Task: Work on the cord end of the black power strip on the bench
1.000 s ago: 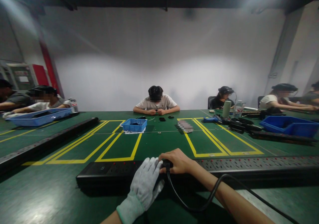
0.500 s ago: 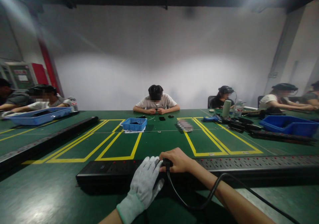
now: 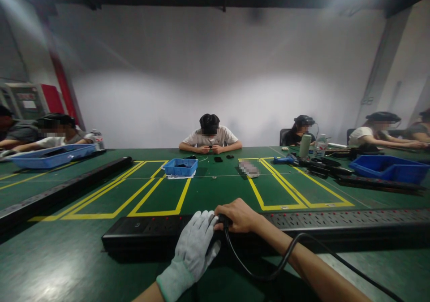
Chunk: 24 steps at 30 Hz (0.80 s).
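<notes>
My right hand [image 3: 239, 216], bare, is closed round a black plug [image 3: 224, 222] set on top of a long black power strip [image 3: 148, 234] that runs across the green table. From the plug a black cable [image 3: 268, 273] loops under my right forearm and off to the lower right. My left hand [image 3: 195, 244], in a light grey glove, lies flat on the strip just left of the plug, fingers stretched out and touching the right hand's fingers.
A small blue tray [image 3: 181, 166] sits mid-table among yellow floor-tape lines [image 3: 157, 213]. A person [image 3: 210, 136] sits opposite, others at left and right. Blue bins [image 3: 389, 168] and dark tools lie at right, another blue bin [image 3: 50, 156] and a black strip [image 3: 67, 187] at left.
</notes>
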Tool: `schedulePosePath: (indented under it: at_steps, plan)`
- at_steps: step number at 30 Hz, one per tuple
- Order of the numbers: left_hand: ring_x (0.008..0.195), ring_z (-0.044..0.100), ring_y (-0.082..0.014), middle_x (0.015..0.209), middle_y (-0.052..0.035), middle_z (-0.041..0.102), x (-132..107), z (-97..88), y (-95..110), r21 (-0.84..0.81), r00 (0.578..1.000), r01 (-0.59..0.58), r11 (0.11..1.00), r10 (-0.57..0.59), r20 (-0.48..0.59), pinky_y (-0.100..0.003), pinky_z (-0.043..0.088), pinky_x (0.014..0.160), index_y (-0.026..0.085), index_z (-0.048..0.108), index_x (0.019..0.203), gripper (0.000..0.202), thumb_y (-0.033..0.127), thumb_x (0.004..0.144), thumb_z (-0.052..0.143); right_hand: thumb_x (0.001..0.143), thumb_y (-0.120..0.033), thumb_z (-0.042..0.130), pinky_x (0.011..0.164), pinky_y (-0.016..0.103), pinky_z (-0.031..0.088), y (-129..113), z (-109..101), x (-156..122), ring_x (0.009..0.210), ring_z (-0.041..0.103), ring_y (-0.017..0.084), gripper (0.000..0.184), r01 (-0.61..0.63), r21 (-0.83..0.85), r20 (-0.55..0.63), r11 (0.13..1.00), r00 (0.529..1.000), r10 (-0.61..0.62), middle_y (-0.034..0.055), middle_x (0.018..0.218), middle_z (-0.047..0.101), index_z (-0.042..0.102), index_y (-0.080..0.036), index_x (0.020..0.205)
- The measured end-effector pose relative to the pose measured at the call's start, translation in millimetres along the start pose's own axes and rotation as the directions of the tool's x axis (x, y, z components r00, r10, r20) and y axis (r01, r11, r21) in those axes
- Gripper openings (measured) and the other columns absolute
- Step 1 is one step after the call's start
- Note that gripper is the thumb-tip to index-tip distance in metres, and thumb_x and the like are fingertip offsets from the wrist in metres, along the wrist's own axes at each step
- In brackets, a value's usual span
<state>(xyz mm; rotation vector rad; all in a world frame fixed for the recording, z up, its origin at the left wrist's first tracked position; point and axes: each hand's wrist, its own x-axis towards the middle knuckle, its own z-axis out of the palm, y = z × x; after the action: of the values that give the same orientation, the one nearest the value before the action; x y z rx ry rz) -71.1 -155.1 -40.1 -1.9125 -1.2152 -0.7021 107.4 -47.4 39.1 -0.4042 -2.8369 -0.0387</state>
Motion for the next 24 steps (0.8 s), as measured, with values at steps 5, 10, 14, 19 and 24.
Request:
schedulePosePath:
  at_steps: [5, 10, 14, 19, 24]
  plan:
    - [0.121, 0.046, -0.0270, 0.128, -0.0121, 0.053, 5.5, -6.0, -0.7, -0.006, 0.999, -0.015, 1.000, 0.015, 0.036, -0.049, 0.034, 0.105, 0.012, 0.042, 0.132, 0.053, 0.028, 0.083, 0.050, 0.089, -0.051, 0.045, 0.056, 0.023, 0.029, 0.7, 1.6, -0.8, 0.071, 0.061, 0.015, 0.034, -0.002, -0.015, -0.017, 1.000, 1.000, 0.001, 0.0027, 0.087, 0.067, 0.051, -0.022, 0.104]
    - [0.119, 0.047, -0.0277, 0.127, -0.0144, 0.053, 8.7, -10.9, -3.0, 0.023, 0.996, 0.027, 0.999, -0.029, 0.085, -0.050, 0.030, 0.106, 0.011, 0.036, 0.136, 0.059, 0.040, 0.086, 0.047, 0.093, -0.043, 0.039, 0.057, 0.022, 0.030, 6.2, 6.7, -2.5, 0.063, 0.059, 0.014, 0.026, -0.109, 0.116, -0.183, 0.987, 0.975, 0.129, 0.0000, 0.074, 0.065, 0.047, -0.021, 0.102]
    - [0.118, 0.048, -0.0283, 0.127, -0.0155, 0.053, 8.8, -10.5, -6.0, 0.049, 0.992, 0.054, 0.997, -0.059, 0.108, -0.051, 0.028, 0.106, 0.011, 0.036, 0.136, 0.063, 0.047, 0.085, 0.046, 0.092, -0.045, 0.040, 0.057, 0.021, 0.030, 10.1, 11.2, -1.3, 0.059, 0.057, 0.013, 0.025, -0.157, 0.211, -0.227, 0.965, 0.952, 0.204, -0.0025, 0.067, 0.062, 0.047, -0.022, 0.096]
    - [0.118, 0.048, -0.0313, 0.126, -0.0179, 0.053, 2.8, -4.1, -15.5, 0.102, 0.989, 0.113, 0.988, -0.122, 0.086, -0.055, 0.024, 0.106, 0.008, 0.040, 0.133, 0.069, 0.056, 0.083, 0.045, 0.089, -0.045, 0.046, 0.055, 0.021, 0.027, 14.3, 18.4, 1.5, 0.061, 0.058, 0.014, 0.024, -0.226, 0.162, -0.174, 0.960, 0.951, 0.254, -0.0023, 0.066, 0.062, 0.049, -0.022, 0.091]
    - [0.115, 0.050, -0.0289, 0.121, -0.0157, 0.057, -4.9, -1.3, -19.6, 0.088, 0.990, 0.105, 0.991, -0.113, 0.088, -0.049, 0.035, 0.102, 0.011, 0.047, 0.127, 0.060, 0.050, 0.083, 0.050, 0.090, -0.045, 0.044, 0.055, 0.021, 0.027, 11.9, 23.9, 6.2, 0.062, 0.059, 0.015, 0.023, -0.239, 0.115, -0.172, 0.964, 0.951, 0.257, -0.0027, 0.067, 0.063, 0.049, -0.023, 0.093]
